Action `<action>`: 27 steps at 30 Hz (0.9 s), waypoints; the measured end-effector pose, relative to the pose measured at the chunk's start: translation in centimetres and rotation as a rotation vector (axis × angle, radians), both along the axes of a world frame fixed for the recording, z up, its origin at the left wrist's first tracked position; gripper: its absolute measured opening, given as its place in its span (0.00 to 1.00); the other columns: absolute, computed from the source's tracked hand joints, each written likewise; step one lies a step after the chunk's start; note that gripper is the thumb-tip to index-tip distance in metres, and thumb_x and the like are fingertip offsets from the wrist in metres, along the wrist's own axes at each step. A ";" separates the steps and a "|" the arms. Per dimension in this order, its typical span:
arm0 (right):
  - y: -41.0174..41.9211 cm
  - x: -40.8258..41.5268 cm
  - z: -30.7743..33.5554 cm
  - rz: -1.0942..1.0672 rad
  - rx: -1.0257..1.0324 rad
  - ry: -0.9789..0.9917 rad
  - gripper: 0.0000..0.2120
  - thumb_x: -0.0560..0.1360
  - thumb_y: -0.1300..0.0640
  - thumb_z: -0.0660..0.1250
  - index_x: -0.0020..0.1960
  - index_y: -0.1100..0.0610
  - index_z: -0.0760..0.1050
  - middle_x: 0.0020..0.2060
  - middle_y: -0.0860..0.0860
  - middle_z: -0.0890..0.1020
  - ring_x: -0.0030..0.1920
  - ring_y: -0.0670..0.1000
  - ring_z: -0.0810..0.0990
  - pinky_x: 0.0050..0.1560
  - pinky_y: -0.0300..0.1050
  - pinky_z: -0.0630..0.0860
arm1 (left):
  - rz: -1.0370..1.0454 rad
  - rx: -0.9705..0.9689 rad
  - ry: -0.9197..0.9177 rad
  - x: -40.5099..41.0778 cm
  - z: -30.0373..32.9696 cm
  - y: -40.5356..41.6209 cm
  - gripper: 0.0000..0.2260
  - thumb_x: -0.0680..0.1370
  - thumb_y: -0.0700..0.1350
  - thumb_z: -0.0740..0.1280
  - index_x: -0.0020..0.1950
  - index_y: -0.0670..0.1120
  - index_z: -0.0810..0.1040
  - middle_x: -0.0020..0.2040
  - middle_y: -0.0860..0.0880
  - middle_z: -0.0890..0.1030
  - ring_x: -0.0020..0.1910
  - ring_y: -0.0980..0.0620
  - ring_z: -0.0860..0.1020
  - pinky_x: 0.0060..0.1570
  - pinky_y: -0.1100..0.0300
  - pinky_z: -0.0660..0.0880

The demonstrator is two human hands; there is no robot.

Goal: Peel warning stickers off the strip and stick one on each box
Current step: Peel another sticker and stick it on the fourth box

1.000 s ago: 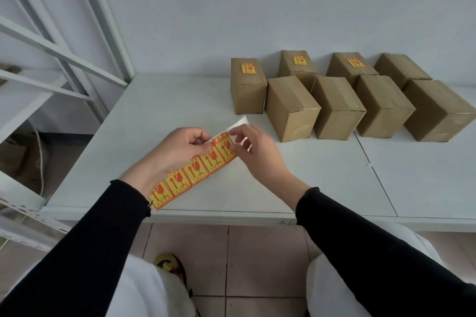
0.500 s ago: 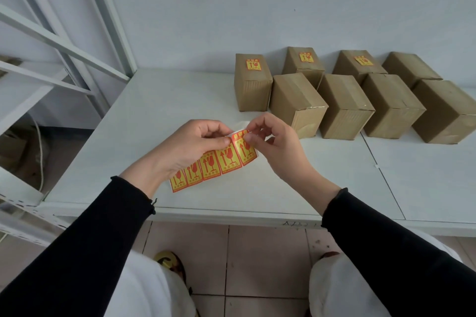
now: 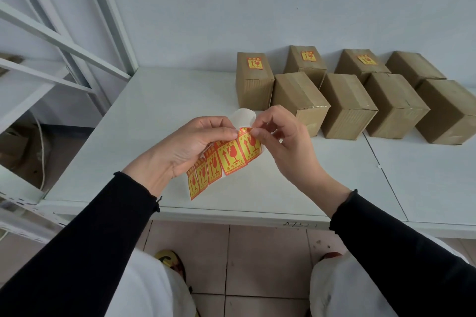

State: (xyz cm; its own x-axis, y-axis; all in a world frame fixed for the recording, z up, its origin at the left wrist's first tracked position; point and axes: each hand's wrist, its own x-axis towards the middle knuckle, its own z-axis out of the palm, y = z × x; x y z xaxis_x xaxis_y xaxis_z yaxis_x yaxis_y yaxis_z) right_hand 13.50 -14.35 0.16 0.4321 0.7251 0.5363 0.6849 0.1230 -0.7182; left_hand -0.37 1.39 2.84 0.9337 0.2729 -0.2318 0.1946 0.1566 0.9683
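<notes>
Left hand (image 3: 185,147) pinches the strip (image 3: 221,162) up over the worktop (image 3: 164,100) to steady it, so the right hand (image 3: 280,141) can pinch the end sticker's (image 3: 248,143) corner loose. Three boxes (image 3: 253,80) labelled, five bare.

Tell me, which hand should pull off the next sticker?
The right hand, probably: its fingertips already pinch the lifted corner of the end sticker, while the left hand holds the strip.
</notes>
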 end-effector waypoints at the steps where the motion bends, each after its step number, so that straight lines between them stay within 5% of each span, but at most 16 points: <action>1: -0.1 0.0 0.0 -0.006 -0.003 -0.030 0.03 0.78 0.63 0.69 0.46 0.60 0.77 0.43 0.52 0.79 0.41 0.53 0.79 0.38 0.54 0.77 | -0.007 0.009 -0.005 0.0 0.0 0.0 0.05 0.73 0.42 0.72 0.39 0.44 0.78 0.36 0.46 0.81 0.33 0.52 0.79 0.31 0.60 0.77; 9: -0.5 0.4 0.4 0.088 -0.008 0.068 0.04 0.79 0.60 0.68 0.46 0.60 0.75 0.42 0.50 0.79 0.40 0.52 0.78 0.36 0.54 0.76 | -0.067 -0.014 -0.013 0.1 0.2 0.3 0.07 0.72 0.41 0.71 0.49 0.42 0.83 0.43 0.44 0.84 0.39 0.51 0.82 0.38 0.60 0.80; 18: -0.9 0.0 1.4 0.141 0.026 0.003 0.04 0.79 0.58 0.68 0.46 0.53 0.74 0.44 0.48 0.78 0.43 0.53 0.77 0.39 0.43 0.72 | -0.060 -0.075 0.008 0.1 0.3 0.3 0.01 0.72 0.41 0.73 0.42 0.47 0.83 0.40 0.47 0.84 0.38 0.53 0.82 0.35 0.63 0.77; 22: -1.2 -0.5 1.9 0.144 0.052 -0.016 0.04 0.79 0.62 0.68 0.46 0.57 0.75 0.43 0.48 0.77 0.42 0.56 0.77 0.37 0.52 0.74 | -0.071 -0.050 0.009 0.2 0.5 0.5 0.03 0.73 0.42 0.71 0.39 0.46 0.82 0.35 0.49 0.82 0.33 0.55 0.80 0.36 0.64 0.76; 27: -1.4 -0.7 2.0 0.172 0.067 0.026 0.04 0.79 0.64 0.68 0.45 0.60 0.74 0.43 0.54 0.77 0.41 0.55 0.75 0.38 0.46 0.70 | -0.030 -0.006 0.024 0.1 0.4 1.6 0.03 0.73 0.44 0.71 0.42 0.45 0.83 0.35 0.50 0.82 0.32 0.55 0.80 0.34 0.65 0.76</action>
